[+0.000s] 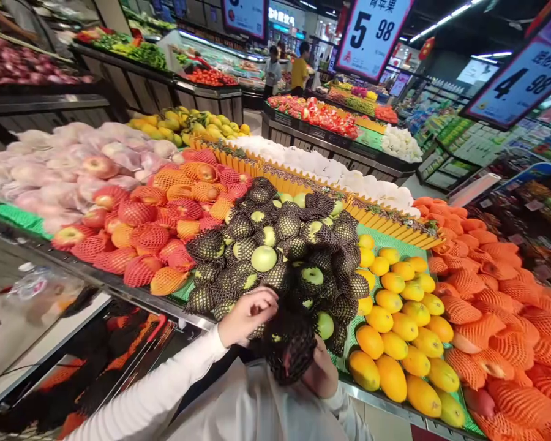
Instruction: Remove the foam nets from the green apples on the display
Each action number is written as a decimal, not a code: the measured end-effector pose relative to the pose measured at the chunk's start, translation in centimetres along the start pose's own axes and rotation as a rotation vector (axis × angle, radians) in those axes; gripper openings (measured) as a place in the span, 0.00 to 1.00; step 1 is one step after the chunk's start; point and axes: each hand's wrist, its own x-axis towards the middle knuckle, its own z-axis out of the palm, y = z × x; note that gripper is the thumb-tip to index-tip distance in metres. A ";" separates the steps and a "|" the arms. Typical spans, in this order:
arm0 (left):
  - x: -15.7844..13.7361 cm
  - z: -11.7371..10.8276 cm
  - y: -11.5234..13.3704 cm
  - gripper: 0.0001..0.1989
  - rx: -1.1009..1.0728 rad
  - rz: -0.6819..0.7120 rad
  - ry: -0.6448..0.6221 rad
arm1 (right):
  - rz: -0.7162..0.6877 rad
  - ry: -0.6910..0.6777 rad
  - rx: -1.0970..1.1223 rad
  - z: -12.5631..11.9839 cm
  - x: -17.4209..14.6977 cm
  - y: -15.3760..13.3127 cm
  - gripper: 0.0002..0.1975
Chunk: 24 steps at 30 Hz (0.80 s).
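Observation:
A dark bundle in black foam netting (288, 352) is close in front of my body, with a faint reddish patch showing through the mesh. My right hand (322, 370) is wrapped round its right side, partly hidden behind it. At its upper left, my left hand (250, 313) has its fingers curled together; whatever is at their tips is lost against the dark netting. Just beyond both hands is a heap of green apples (263, 258), most of them in black foam nets (289, 223). One bare green apple (324, 324) lies close to my right hand.
Yellow mangoes (404, 327) lie right of the apples, then fruit in orange nets (496, 294). Red-netted apples (151, 239) and bagged pinkish fruit (78, 159) are left. A cart (133, 361) stands at lower left. Price signs (367, 37) hang above. Two people stand far off.

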 end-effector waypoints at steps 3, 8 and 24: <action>1.6 -1.0 -0.9 0.13 0.407 0.057 0.371 | 0.036 -0.079 -0.017 1.3 0.6 -2.1 0.27; 5.4 -2.4 -2.8 0.35 0.872 -0.082 0.432 | 0.020 -0.111 -0.292 0.5 -0.2 -3.8 0.20; 0.4 4.5 0.8 0.39 0.381 0.282 0.030 | -0.178 0.429 -0.385 -10.4 -6.3 3.8 0.41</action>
